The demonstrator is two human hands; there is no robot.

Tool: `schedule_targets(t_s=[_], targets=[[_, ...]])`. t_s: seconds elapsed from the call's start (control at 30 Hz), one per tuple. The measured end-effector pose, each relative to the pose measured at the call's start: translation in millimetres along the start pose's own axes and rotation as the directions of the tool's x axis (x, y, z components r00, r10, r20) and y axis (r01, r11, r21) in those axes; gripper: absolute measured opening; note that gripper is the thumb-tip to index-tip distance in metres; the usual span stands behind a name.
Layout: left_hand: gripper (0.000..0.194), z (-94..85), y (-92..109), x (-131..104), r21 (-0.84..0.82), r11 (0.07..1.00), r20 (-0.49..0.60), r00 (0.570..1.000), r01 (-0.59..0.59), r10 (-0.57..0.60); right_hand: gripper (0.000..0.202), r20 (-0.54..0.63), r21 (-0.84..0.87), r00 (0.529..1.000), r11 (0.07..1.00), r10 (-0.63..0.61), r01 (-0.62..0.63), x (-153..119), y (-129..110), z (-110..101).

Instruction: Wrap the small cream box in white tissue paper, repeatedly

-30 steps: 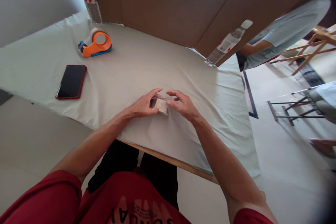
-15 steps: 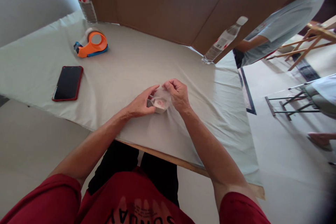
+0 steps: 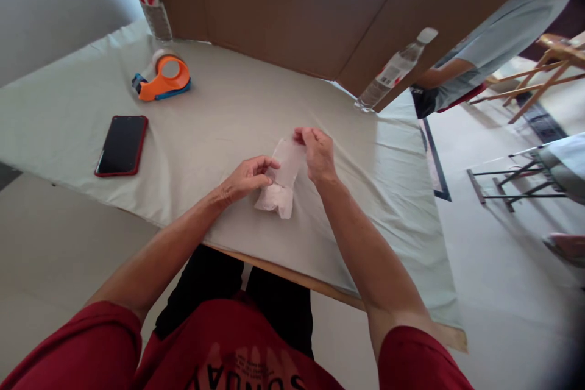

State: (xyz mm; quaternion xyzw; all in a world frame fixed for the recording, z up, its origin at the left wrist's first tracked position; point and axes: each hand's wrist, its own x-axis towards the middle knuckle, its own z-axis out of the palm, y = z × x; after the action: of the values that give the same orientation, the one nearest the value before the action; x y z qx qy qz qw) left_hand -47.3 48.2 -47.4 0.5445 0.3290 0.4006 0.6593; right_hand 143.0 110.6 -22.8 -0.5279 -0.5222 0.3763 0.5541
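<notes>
A crumpled, translucent white wrapper (image 3: 280,195) is stretched upright between my hands above the cloth. My right hand (image 3: 317,152) pinches its upper right corner between thumb and fingertips. Along the wrapper's left edge, my left hand (image 3: 247,178) has its thumb and curled fingers closed on it about halfway up. The lower part looks bunched and folded. Whether anything lies inside it, I cannot tell.
An orange and blue tape dispenser (image 3: 167,76) and a phone (image 3: 121,145) in a red case lie to the left. Two water bottles, one left (image 3: 150,0) and one right (image 3: 395,70), stand by a brown cardboard panel (image 3: 292,6). A person's arm (image 3: 445,72) shows beyond it.
My right hand has moved up and right, drawing the wrapper out taller. The small boxy shape with a reddish mark now appears as a longer crumpled sheet. My left hand has shifted little.
</notes>
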Motion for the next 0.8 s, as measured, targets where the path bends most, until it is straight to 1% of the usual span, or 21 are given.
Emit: schedule_targets(t_s=[0.07,0.1,0.13,0.17,0.23,0.27,0.33,0.37,0.43,0.5,0.57,0.63,0.7,0.73,0.8], targets=[[0.052,0.3,0,1,-0.026,1.000,-0.002,1.000,0.003,-0.003,0.020,-0.105,-0.023,0.992,0.997,-0.073,0.071,-8,-2,-10],[0.057,0.1,-1,2,-0.034,0.999,-0.011,1.000,-0.003,0.003,0.020,-0.125,-0.050,0.987,0.994,-0.103,0.097,-14,-3,-14],[0.061,-0.4,-2,3,-0.034,0.999,-0.021,1.000,-0.011,0.010,0.022,-0.108,-0.087,0.987,0.990,-0.119,0.110,-22,-4,-18],[0.063,-1.1,-3,3,-0.028,0.999,-0.030,0.999,-0.018,0.017,0.025,-0.058,-0.138,0.991,0.984,-0.118,0.109,-30,-5,-20],[0.065,-3.0,-5,4,-0.012,0.999,-0.044,0.999,-0.033,0.032,0.031,0.068,-0.269,0.995,0.959,-0.078,0.093,-48,-5,-19],[0.064,-4.1,-6,5,-0.012,0.999,-0.049,0.998,-0.038,0.037,0.036,0.113,-0.337,0.992,0.937,-0.055,0.090,-56,-4,-15],[0.060,-6.1,-7,4,-0.040,0.999,-0.050,0.998,-0.031,0.029,0.046,0.144,-0.444,0.989,0.890,-0.039,0.100,-67,-1,-7],[0.058,-6.9,-8,4,-0.063,0.998,-0.049,0.999,-0.026,0.023,0.047,0.141,-0.476,0.989,0.873,-0.043,0.106,-70,1,-3],[0.055,-8.2,-8,4,-0.102,0.994,-0.061,0.998,-0.025,0.019,0.036,0.133,-0.480,0.989,0.870,-0.058,0.116,-70,6,1],[0.052,-9.2,-7,6,-0.125,0.991,-0.099,0.995,-0.035,0.023,0.022,0.118,-0.399,0.992,0.912,-0.054,0.097,-66,9,-2],[0.050,-9.8,-7,8,-0.134,0.990,-0.151,0.988,-0.045,0.024,0.020,0.070,-0.251,0.997,0.967,-0.022,0.039,-61,13,-9],[0.050,-9.8,-6,9,-0.101,0.994,-0.204,0.979,-0.052,0.031,0.021,0.001,-0.079,0.999,0.996,0.044,-0.044,-58,17,-17],[0.050,-8.4,-5,8,0.018,0.998,-0.271,0.960,-0.065,0.067,0.027,-0.021,0.078,0.992,0.989,0.125,-0.123,-56,21,-21],[0.049,-7.2,-4,7,0.119,0.990,-0.320,0.941,-0.074,0.109,0.031,0.001,0.137,0.987,0.978,0.158,-0.157,-56,23,-21],[0.042,-3.8,-2,4,0.353,0.932,-0.416,0.879,-0.080,0.233,0.039,0.091,0.199,0.976,0.957,0.197,-0.212,-57,24,-20]])
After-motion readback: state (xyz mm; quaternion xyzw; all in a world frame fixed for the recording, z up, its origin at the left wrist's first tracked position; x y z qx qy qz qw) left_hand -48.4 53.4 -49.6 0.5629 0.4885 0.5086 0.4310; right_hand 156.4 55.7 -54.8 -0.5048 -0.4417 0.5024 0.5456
